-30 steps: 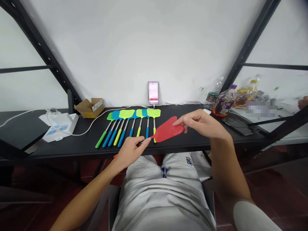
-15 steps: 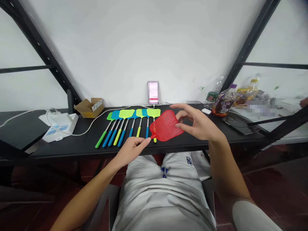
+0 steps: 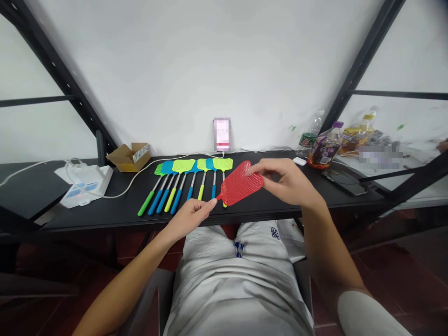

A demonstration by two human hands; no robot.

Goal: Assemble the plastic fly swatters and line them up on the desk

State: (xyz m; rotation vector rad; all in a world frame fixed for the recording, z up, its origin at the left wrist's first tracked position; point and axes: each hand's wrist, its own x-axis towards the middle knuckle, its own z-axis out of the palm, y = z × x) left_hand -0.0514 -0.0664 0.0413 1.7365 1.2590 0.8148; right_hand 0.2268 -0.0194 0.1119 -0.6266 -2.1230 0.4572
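Note:
A red fly swatter [image 3: 241,184] is held between my two hands above the front of the black table. My left hand [image 3: 196,212] is closed around the neck below its mesh head, thumb on top; the rest of its handle is hidden. With thumb and fingers, my right hand [image 3: 285,182] pinches the far end of the mesh head. Behind and to the left, several fly swatters [image 3: 184,166] in green, blue and yellow lie side by side, heads toward the wall and grips toward me. The red one partly covers the rightmost yellow swatter.
A phone [image 3: 222,135] leans on the wall, a cable plugged in. An open cardboard box [image 3: 129,157] and a white box [image 3: 86,184] stand left. At right are drink bottles [image 3: 324,147], a small white case [image 3: 298,161] and a dark flat device [image 3: 345,182].
My right hand has closed from spread fingers to a pinch on the mesh head. The red swatter's head has tilted and looks narrower. My left hand has hardly moved.

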